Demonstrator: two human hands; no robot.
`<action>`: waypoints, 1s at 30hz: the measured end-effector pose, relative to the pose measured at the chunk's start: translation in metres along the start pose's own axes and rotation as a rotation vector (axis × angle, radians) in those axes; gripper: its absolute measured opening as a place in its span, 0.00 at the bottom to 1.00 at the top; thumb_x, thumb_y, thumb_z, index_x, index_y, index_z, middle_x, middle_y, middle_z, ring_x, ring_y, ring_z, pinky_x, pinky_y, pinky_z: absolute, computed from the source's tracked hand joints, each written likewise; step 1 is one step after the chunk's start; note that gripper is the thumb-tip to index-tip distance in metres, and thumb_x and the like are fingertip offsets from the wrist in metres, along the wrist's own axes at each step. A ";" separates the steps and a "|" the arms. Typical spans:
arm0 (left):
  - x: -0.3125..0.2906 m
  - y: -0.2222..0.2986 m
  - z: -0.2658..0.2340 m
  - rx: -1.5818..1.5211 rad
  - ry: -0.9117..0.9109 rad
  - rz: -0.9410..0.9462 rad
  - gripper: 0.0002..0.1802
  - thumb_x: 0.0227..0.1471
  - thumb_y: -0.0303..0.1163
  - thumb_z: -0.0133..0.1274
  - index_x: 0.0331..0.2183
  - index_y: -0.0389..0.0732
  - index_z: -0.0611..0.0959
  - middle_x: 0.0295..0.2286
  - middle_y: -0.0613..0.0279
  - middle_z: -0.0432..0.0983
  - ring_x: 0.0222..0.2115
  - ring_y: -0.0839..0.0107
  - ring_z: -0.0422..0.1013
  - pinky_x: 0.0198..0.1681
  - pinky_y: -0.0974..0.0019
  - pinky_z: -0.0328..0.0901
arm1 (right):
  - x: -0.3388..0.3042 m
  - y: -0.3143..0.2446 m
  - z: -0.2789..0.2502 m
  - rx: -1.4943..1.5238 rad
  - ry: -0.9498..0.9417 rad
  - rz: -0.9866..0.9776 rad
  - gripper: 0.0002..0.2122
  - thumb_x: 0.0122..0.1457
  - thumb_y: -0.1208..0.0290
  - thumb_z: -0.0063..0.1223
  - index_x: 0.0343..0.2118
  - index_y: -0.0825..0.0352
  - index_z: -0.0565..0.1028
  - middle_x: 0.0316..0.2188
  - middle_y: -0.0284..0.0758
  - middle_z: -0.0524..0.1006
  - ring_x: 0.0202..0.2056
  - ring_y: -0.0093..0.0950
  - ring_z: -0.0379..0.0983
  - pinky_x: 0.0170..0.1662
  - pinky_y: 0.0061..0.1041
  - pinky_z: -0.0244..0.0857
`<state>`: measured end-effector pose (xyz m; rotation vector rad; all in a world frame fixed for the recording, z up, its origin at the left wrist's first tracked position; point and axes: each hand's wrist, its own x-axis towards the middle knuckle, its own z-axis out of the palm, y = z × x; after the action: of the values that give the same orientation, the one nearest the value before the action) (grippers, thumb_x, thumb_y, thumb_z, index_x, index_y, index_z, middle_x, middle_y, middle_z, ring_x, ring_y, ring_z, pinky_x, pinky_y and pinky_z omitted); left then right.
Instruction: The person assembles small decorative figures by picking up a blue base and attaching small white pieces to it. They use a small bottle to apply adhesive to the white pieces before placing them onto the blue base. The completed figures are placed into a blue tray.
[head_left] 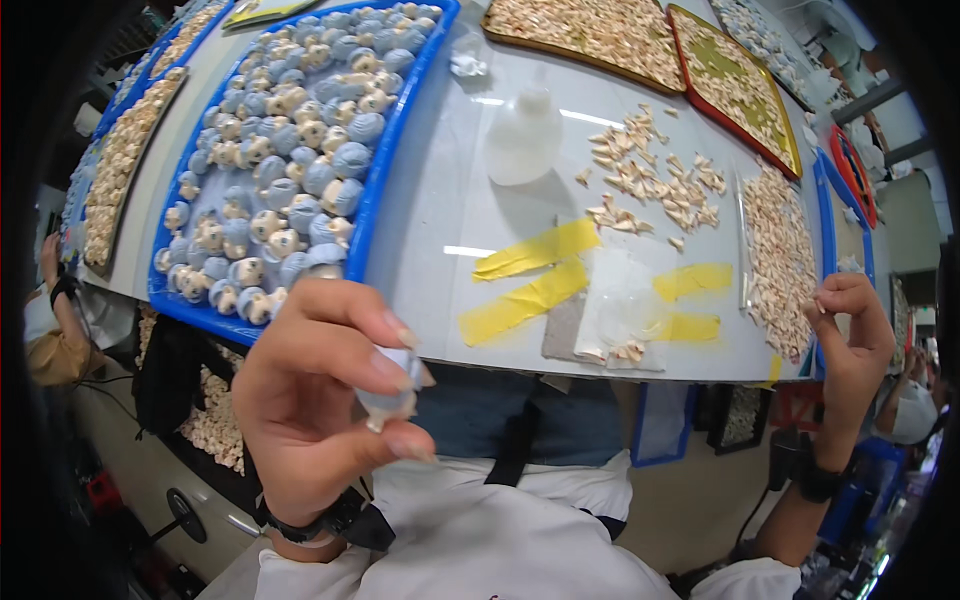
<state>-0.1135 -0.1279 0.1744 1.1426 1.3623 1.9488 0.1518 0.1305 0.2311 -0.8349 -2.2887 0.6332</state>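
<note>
Close to the camera, my left hand (305, 375) pinches a small figurine head (393, 385), light blue on top and cream below, between thumb and fingers. My right hand (855, 325) is at the right edge of the table, beside a dense bed of tiny cream pointed pieces (778, 262). Its thumb and fingertips are pressed together; whatever they hold is too small to make out. Left of centre, a blue tray (378, 205) carries many similar blue and cream heads. On a white sheet (608, 300) at the front edge lie a few cream pieces (630, 350).
Yellow tape strips (535, 250) stick to the table around the sheet. A translucent white bottle (523, 140) stands behind them, left of scattered cream pieces (650, 175). Farther back are a gold tray (590, 45) and a red-rimmed tray (735, 85). Another person's arm (70, 310) shows far left.
</note>
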 end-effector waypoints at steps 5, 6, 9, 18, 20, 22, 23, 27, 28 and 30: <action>0.004 -0.011 0.035 -0.432 -0.030 -0.241 0.22 0.33 0.16 0.63 0.35 0.34 0.74 0.37 0.49 0.67 0.35 0.64 0.71 0.40 0.66 0.69 | -0.017 -0.015 0.020 0.050 0.033 -0.012 0.07 0.42 0.90 0.55 0.24 0.72 0.72 0.28 0.35 0.73 0.31 0.23 0.68 0.34 0.18 0.62; 0.004 -0.013 0.035 -0.455 -0.073 -0.256 0.22 0.34 0.16 0.62 0.35 0.33 0.73 0.37 0.49 0.67 0.36 0.64 0.71 0.40 0.66 0.69 | -0.019 -0.020 0.023 0.030 0.017 -0.036 0.07 0.42 0.90 0.55 0.24 0.72 0.72 0.28 0.36 0.73 0.31 0.24 0.69 0.34 0.18 0.62; 0.002 -0.022 0.036 -0.397 -0.137 -0.237 0.23 0.34 0.20 0.64 0.36 0.33 0.73 0.37 0.49 0.68 0.35 0.64 0.71 0.37 0.68 0.69 | -0.023 -0.027 0.029 0.094 0.012 -0.043 0.08 0.42 0.91 0.54 0.26 0.73 0.73 0.28 0.37 0.74 0.32 0.25 0.70 0.37 0.21 0.63; 0.001 -0.026 0.059 -0.365 -0.028 -0.318 0.22 0.33 0.24 0.66 0.33 0.35 0.74 0.34 0.50 0.68 0.30 0.64 0.73 0.33 0.71 0.71 | 0.002 -0.055 0.057 0.247 -0.129 -0.018 0.08 0.42 0.90 0.52 0.26 0.73 0.72 0.27 0.37 0.74 0.33 0.26 0.70 0.39 0.21 0.62; 0.003 -0.031 0.054 -0.278 -0.107 -0.297 0.21 0.34 0.22 0.65 0.33 0.35 0.74 0.35 0.50 0.68 0.31 0.64 0.72 0.33 0.70 0.71 | 0.008 -0.055 0.065 0.195 -0.223 -0.093 0.07 0.38 0.89 0.54 0.24 0.73 0.73 0.25 0.35 0.71 0.32 0.25 0.67 0.37 0.20 0.59; 0.004 -0.029 0.055 -0.275 -0.091 -0.297 0.22 0.34 0.22 0.64 0.34 0.34 0.74 0.35 0.50 0.68 0.31 0.64 0.72 0.34 0.70 0.70 | 0.015 -0.063 0.075 0.134 -0.286 -0.109 0.08 0.36 0.88 0.55 0.22 0.72 0.73 0.24 0.33 0.69 0.30 0.24 0.65 0.35 0.20 0.57; 0.005 -0.030 0.054 -0.264 -0.095 -0.283 0.22 0.34 0.22 0.64 0.35 0.34 0.74 0.35 0.50 0.68 0.31 0.64 0.72 0.33 0.69 0.70 | 0.018 -0.066 0.081 0.104 -0.318 -0.119 0.08 0.35 0.88 0.55 0.22 0.71 0.73 0.23 0.32 0.67 0.30 0.23 0.64 0.34 0.20 0.56; 0.008 -0.035 0.050 -0.249 -0.128 -0.230 0.23 0.34 0.23 0.64 0.36 0.34 0.74 0.36 0.50 0.68 0.31 0.65 0.71 0.33 0.69 0.69 | 0.028 -0.071 0.079 -0.141 -0.337 -0.232 0.09 0.28 0.83 0.58 0.18 0.68 0.74 0.22 0.31 0.65 0.26 0.24 0.62 0.30 0.20 0.54; 0.008 -0.034 0.050 -0.269 -0.106 -0.250 0.23 0.34 0.24 0.65 0.35 0.34 0.74 0.36 0.50 0.67 0.31 0.65 0.71 0.33 0.69 0.69 | 0.030 -0.072 0.080 -0.160 -0.354 -0.254 0.09 0.27 0.83 0.58 0.18 0.68 0.74 0.22 0.31 0.65 0.26 0.24 0.62 0.30 0.20 0.54; 0.009 -0.033 0.051 -0.294 -0.083 -0.275 0.22 0.34 0.24 0.65 0.35 0.34 0.74 0.36 0.50 0.67 0.32 0.65 0.71 0.34 0.69 0.69 | 0.031 -0.075 0.086 -0.131 -0.356 -0.276 0.09 0.26 0.82 0.58 0.17 0.68 0.74 0.22 0.31 0.64 0.26 0.25 0.62 0.30 0.20 0.54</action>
<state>-0.0774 -0.0825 0.1548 0.8401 1.0815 1.8069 0.0445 0.0821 0.2285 -0.4756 -2.7294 0.5447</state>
